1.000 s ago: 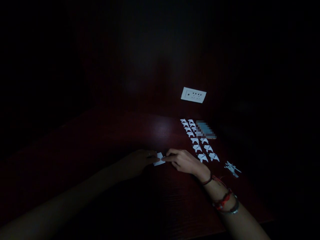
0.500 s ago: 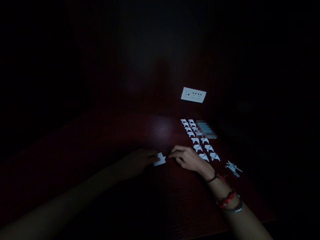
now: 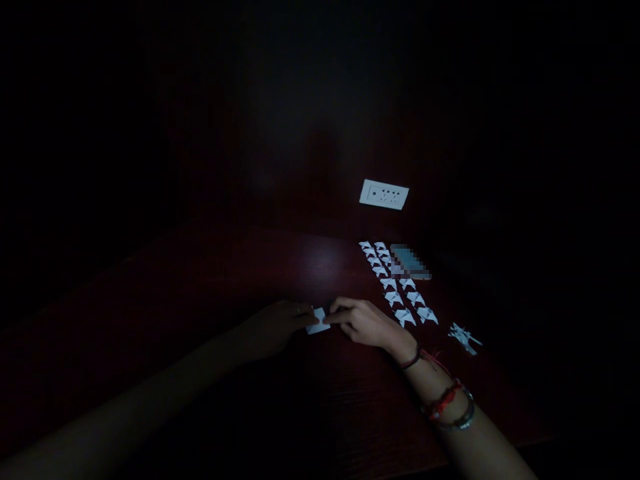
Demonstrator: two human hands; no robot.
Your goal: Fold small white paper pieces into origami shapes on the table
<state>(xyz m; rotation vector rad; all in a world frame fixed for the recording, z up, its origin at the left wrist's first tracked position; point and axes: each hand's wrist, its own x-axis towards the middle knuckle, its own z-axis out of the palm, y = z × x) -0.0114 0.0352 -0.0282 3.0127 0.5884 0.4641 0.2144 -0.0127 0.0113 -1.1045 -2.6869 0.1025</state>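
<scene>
A small white folded paper piece [image 3: 317,321] lies on the dark red table [image 3: 300,400] in dim light. My left hand [image 3: 275,325] presses its fingertips on the paper's left edge, fingers drawn together. My right hand [image 3: 363,321] pinches the paper's right edge with index finger and thumb; red thread bands and a bangle ring that wrist. Both hands meet over the paper.
Two rows of several small white folded paper shapes [image 3: 395,283] run along the table to the right of my hands. A separate folded shape [image 3: 464,337] lies further right. A blurred flat object [image 3: 410,261] sits beside the rows. A white socket plate [image 3: 383,194] is behind.
My right hand drew back from the paper half a second ago and has returned to its right edge. My left hand has stayed on the paper.
</scene>
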